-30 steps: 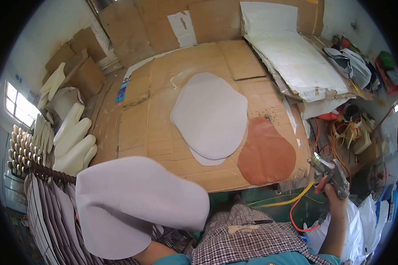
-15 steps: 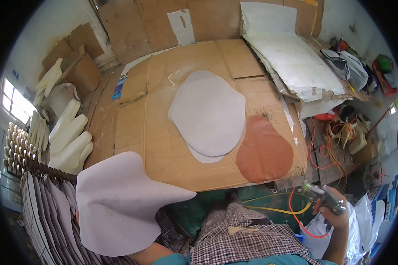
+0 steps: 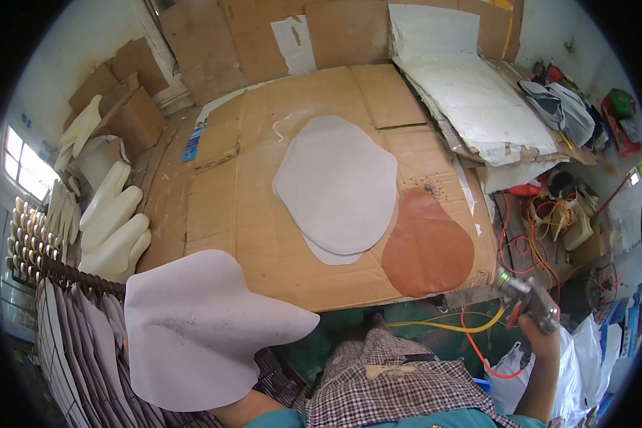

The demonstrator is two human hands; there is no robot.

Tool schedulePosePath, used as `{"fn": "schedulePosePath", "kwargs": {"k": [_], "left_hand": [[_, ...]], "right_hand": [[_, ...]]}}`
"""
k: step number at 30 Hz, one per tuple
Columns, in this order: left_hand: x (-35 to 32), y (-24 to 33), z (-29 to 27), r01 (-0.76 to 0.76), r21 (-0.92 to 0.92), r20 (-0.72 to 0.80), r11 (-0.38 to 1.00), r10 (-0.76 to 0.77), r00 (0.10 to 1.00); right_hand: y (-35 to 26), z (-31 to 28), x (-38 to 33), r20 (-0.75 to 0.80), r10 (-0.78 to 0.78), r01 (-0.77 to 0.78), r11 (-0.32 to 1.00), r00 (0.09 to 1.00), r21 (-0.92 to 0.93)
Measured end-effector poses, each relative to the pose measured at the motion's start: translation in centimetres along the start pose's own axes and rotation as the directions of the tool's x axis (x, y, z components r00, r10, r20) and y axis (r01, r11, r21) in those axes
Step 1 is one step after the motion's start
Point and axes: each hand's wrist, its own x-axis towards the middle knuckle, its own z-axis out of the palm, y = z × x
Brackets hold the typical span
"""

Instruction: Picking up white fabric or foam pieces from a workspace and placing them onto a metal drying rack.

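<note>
Two grey sheets (image 3: 335,187) are lying stacked on the cardboard table (image 3: 228,207); the left hand (image 3: 217,414), mostly hidden, is lifting a third sheet (image 3: 200,328), while the right hand (image 3: 538,332) is gripping a spray gun (image 3: 528,299) off to the side.

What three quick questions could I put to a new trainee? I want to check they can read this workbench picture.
1. True or false: the left hand holds a pale grey sheet off the near left corner of the cardboard-covered table.
2. What lies on the table right of the stacked grey pieces? A) a reddish-brown piece B) a blue bucket C) a green bottle
3. What does the right hand grip?

Key: 1. True. 2. A, the reddish-brown piece. 3. A metal hand tool, beside yellow and red hoses.
</note>
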Motion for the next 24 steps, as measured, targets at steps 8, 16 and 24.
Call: {"fn": "schedulePosePath", "kwargs": {"k": [8, 16, 24], "left_hand": [[2.6, 0.0, 1.4, 0.013, 0.020, 0.047, 1.000, -0.014, 0.999], [3.8, 0.2, 1.1, 0.039, 0.062, 0.056, 0.997, -0.042, 0.998], [4.6, 0.8, 0.8, 0.053, 0.109, 0.034, 0.993, -0.057, 0.998]], "right_hand": [[0.6, 0.4, -1.5, 0.036, 0.042, -0.043, 0.999, 0.998, 0.021], [0.0, -1.3, -2.1, 0.229, 0.038, -0.020, 0.997, 0.973, -0.079], [0.5, 3.4, 2.3, -0.061, -0.041, 0.050, 0.986, 0.997, 0.159]]}}
